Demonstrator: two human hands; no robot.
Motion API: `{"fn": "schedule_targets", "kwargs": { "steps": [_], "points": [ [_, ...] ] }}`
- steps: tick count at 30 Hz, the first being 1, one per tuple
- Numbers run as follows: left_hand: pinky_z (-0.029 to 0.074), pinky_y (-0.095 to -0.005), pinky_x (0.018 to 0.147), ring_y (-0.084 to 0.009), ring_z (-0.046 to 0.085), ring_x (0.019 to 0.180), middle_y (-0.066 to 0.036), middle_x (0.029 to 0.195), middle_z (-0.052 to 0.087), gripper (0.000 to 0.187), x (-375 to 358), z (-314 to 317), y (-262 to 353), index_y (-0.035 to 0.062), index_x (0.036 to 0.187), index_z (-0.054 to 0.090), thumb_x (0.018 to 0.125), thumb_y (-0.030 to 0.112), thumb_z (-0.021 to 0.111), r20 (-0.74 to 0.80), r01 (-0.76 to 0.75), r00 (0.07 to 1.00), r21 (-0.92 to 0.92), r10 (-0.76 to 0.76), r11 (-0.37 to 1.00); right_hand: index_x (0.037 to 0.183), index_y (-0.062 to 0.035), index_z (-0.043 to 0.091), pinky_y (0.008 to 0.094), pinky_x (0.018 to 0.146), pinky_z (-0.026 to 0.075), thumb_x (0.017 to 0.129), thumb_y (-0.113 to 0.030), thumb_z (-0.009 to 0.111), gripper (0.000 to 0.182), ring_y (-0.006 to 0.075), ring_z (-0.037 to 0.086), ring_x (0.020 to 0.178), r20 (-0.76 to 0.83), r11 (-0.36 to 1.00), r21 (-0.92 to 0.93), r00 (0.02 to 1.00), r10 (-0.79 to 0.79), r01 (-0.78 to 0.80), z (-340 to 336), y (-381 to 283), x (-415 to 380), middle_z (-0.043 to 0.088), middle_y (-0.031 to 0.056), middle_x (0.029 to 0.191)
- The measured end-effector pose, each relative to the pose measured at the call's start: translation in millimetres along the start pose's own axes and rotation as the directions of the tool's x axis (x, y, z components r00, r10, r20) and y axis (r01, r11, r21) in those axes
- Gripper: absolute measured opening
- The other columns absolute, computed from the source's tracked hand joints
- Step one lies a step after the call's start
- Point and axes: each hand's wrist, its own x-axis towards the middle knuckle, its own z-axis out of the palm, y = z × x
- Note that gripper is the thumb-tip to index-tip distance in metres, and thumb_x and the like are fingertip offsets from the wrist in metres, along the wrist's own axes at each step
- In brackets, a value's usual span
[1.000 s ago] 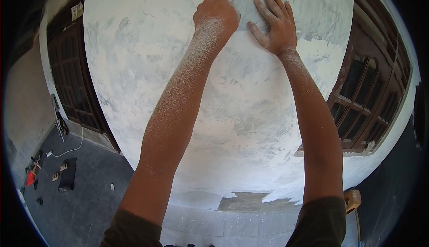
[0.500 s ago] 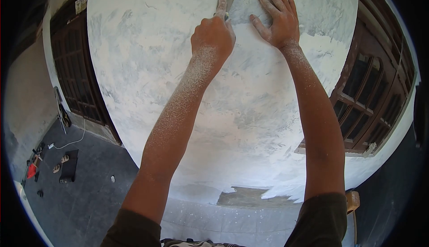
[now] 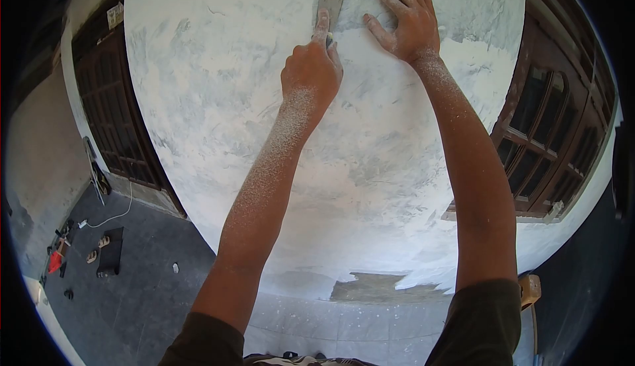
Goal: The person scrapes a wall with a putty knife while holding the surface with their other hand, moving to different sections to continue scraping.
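My left hand [image 3: 311, 68] is closed around the handle of a putty knife [image 3: 331, 0], its index finger stretched along the metal blade. The blade points up and lies at the surface of a white, patchily coated wall [image 3: 377, 147]. To the right of the knife, my right hand [image 3: 413, 27] rests against the wall with its fingers spread and holds nothing. White dust covers both hands and speckles the left forearm heavily. Most of the knife's handle is hidden inside my left fist.
Dark wooden doors or shutters flank the wall, one at left [image 3: 109, 94] and a window [image 3: 549, 128] at right. Bare grey plaster [image 3: 377, 288] shows low down. Sandals [image 3: 92, 255], a black mat [image 3: 111, 253] and a white cable [image 3: 112, 218] lie on the dark floor.
The putty knife and my left hand have moved slightly down the wall. My right hand stays spread on the wall; the whole view has shifted a little.
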Motion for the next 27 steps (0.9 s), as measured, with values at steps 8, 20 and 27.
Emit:
{"fn": "schedule_targets", "kwargs": {
  "steps": [8, 20, 27],
  "points": [
    [0.056, -0.0461, 0.086, -0.0393, 0.064, 0.103, -0.022, 0.102, 0.068, 0.051, 80.9, -26.7, 13.7, 0.0062, 0.141, 0.047, 0.095, 0.026, 0.056, -0.093, -0.099, 0.990, 0.080, 0.106, 0.992, 0.139, -0.0046, 0.055, 0.0501, 0.122, 0.018, 0.086, -0.038, 0.065, 0.064, 0.0327, 0.029, 0.147, -0.009, 1.000, -0.002, 1.000, -0.014, 0.013, -0.1, 0.1, 0.1, 0.039, 0.0157, 0.156],
    [0.057, -0.0474, 0.087, -0.0378, 0.068, 0.102, -0.024, 0.104, 0.068, 0.059, 59.1, -28.0, 19.5, 0.0094, 0.151, 0.039, 0.095, 0.023, 0.055, -0.021, -0.131, 0.991, 0.063, 0.132, 0.989, 0.138, -0.0033, 0.056, 0.0490, 0.123, 0.017, 0.086, -0.040, 0.065, 0.064, 0.0315, 0.029, 0.148, -0.007, 1.000, -0.011, 1.000, 0.003, -0.003, 1.0, -1.8, 0.2, 0.040, 0.0148, 0.155],
    [0.056, -0.0506, 0.089, -0.0419, 0.070, 0.095, -0.025, 0.098, 0.071, 0.057, 26.5, -12.0, 12.2, 0.0150, 0.151, 0.041, 0.097, 0.026, 0.057, -0.032, -0.051, 0.998, -0.004, 0.051, 0.999, 0.141, -0.0251, 0.057, 0.0468, 0.123, 0.020, 0.085, -0.044, 0.071, 0.060, 0.0219, 0.035, 0.146, -0.124, 0.993, -0.101, 0.990, -0.066, 0.054, 17.5, 13.7, -0.6, 0.045, 0.0009, 0.154]
  ]
}}
